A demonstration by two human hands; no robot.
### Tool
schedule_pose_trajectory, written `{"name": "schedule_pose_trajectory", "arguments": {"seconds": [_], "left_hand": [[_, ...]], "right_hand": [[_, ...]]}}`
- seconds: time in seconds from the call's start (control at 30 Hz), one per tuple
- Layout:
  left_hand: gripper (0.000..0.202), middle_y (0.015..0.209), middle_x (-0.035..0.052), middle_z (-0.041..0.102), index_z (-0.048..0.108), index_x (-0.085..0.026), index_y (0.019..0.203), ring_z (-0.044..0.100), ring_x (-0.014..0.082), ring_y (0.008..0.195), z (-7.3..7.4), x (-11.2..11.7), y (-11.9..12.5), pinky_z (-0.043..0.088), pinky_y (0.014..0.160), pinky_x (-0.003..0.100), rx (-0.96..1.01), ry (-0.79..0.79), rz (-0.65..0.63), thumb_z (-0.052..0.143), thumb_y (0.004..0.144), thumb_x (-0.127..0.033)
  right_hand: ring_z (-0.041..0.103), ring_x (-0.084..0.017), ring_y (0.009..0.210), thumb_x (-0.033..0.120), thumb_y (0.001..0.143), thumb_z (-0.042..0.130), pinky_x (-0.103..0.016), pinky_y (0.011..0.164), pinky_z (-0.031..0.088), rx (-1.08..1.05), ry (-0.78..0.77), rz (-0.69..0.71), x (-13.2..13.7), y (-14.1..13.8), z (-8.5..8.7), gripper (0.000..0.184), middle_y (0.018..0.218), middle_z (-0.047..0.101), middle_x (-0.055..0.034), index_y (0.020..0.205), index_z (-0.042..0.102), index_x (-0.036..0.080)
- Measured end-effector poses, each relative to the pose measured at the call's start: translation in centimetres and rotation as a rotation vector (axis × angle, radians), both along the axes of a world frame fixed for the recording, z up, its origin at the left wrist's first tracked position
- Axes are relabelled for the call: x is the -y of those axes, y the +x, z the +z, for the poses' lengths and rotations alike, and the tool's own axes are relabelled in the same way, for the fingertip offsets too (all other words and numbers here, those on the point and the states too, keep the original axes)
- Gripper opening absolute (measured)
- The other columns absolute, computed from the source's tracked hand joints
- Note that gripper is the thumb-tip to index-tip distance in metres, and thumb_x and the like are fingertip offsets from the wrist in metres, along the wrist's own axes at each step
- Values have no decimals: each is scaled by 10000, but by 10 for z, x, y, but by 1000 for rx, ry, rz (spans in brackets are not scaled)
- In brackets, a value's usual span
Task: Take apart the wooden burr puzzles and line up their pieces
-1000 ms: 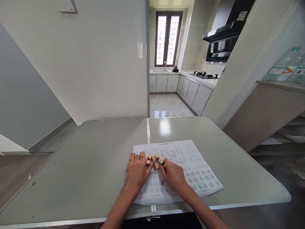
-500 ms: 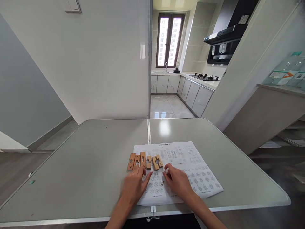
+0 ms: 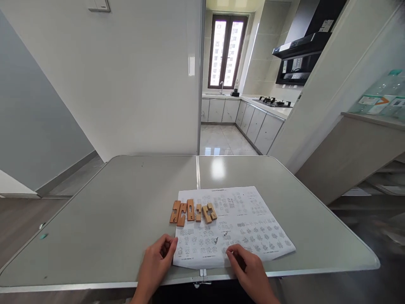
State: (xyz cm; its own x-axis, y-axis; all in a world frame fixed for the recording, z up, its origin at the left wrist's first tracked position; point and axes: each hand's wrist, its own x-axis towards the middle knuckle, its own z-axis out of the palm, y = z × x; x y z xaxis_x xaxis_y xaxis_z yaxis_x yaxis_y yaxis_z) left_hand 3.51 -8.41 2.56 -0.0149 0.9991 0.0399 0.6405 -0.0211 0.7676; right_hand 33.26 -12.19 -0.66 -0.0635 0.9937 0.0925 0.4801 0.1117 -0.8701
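Note:
My left hand (image 3: 157,259) rests by the lower left corner of a printed sheet (image 3: 234,219), its fingers curled and the thumb against the index finger. Over the sheet's lower edge, my right hand (image 3: 248,268) is likewise curled in a pinch. Nothing shows in either hand. Beyond them, notched wooden puzzle pieces stand in a row: a reddish one marked with a number (image 3: 174,212), another notched reddish one (image 3: 181,215), a slotted one (image 3: 190,210), a small pale one (image 3: 198,213), and a pale pair (image 3: 209,213) set together around a gap.
The grey folding table (image 3: 126,202) has a metal seam down its middle and a latch (image 3: 198,285) at the front edge. A small green bit (image 3: 43,236) lies at far left. Water bottles (image 3: 382,95) stand on a shelf at right. A kitchen lies beyond the doorway.
Both hands have drawn back toward me, away from the wooden pieces. The second reddish piece now sits slightly nearer to me than its neighbours. The view has shifted slightly.

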Motion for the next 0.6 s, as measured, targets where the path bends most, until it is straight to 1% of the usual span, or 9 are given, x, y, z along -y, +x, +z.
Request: {"name": "schedule_pose_trajectory", "arguments": {"seconds": [0.1, 0.2, 0.33, 0.4, 0.47, 0.5, 0.53, 0.57, 0.6], "left_hand": [[481, 613, -36, 503, 571, -213, 734, 443, 137, 572, 0, 1, 3, 369, 565, 233, 4, 5, 26, 506, 935, -645], [491, 618, -27, 526, 579, -215, 732, 464, 143, 575, 2, 3, 4, 379, 557, 233, -14, 11, 12, 506, 928, -660], [492, 614, -21, 551, 596, -216, 727, 488, 144, 569, 4, 2, 4, 389, 547, 228, -31, 25, -3, 503, 930, -655], [481, 616, -22, 557, 608, -216, 739, 495, 143, 569, 3, 2, 4, 392, 545, 224, -30, 23, -5, 503, 936, -642], [475, 617, -25, 549, 608, -217, 745, 490, 141, 570, 2, 2, 3, 390, 545, 224, -29, 19, -4, 497, 944, -633], [476, 616, -26, 541, 602, -216, 742, 483, 140, 570, 2, 2, 4, 388, 546, 224, -30, 19, -3, 495, 947, -633], [479, 615, -28, 533, 595, -216, 738, 477, 139, 570, 2, 3, 4, 385, 547, 225, -32, 19, -1, 493, 948, -634], [480, 617, -28, 530, 590, -216, 737, 473, 139, 572, 2, 3, 4, 383, 549, 226, -33, 19, -3, 493, 949, -635], [480, 621, -28, 530, 586, -216, 737, 472, 139, 575, 2, 4, 4, 382, 551, 227, -35, 20, -5, 494, 949, -636]], "right_hand": [[551, -190, 581, 483, 1013, 541, -296, 599, 380, 46, 50, -38, 1, -7, -6, 300, 671, 626, -9, 912, 685, 239], [556, -193, 576, 470, 1005, 555, -299, 605, 384, 58, 66, -59, 1, -11, -8, 281, 670, 636, -13, 906, 690, 245], [541, -197, 584, 519, 978, 580, -303, 614, 400, 5, 29, -72, 0, -14, 0, 311, 672, 632, -19, 894, 696, 244], [523, -191, 598, 568, 965, 583, -297, 605, 398, -82, -50, -48, 2, -11, 8, 362, 676, 614, -19, 868, 685, 236], [507, -176, 602, 625, 955, 576, -287, 596, 399, -251, -191, 36, 7, -4, 15, 418, 664, 580, -7, 844, 654, 229], [506, -167, 599, 651, 949, 573, -286, 607, 411, -356, -280, 107, 12, 2, 17, 439, 655, 564, 2, 847, 635, 228], [471, -149, 547, 695, 930, 571, -281, 583, 397, -449, -359, 176, 17, 9, 18, 474, 602, 524, 23, 844, 617, 230], [427, -131, 494, 755, 890, 574, -276, 546, 369, -516, -437, 268, 23, 17, 18, 528, 554, 488, 38, 834, 608, 231], [431, -127, 486, 820, 822, 597, -275, 532, 364, -548, -489, 348, 29, 24, 17, 591, 548, 485, 35, 815, 615, 229]]}}
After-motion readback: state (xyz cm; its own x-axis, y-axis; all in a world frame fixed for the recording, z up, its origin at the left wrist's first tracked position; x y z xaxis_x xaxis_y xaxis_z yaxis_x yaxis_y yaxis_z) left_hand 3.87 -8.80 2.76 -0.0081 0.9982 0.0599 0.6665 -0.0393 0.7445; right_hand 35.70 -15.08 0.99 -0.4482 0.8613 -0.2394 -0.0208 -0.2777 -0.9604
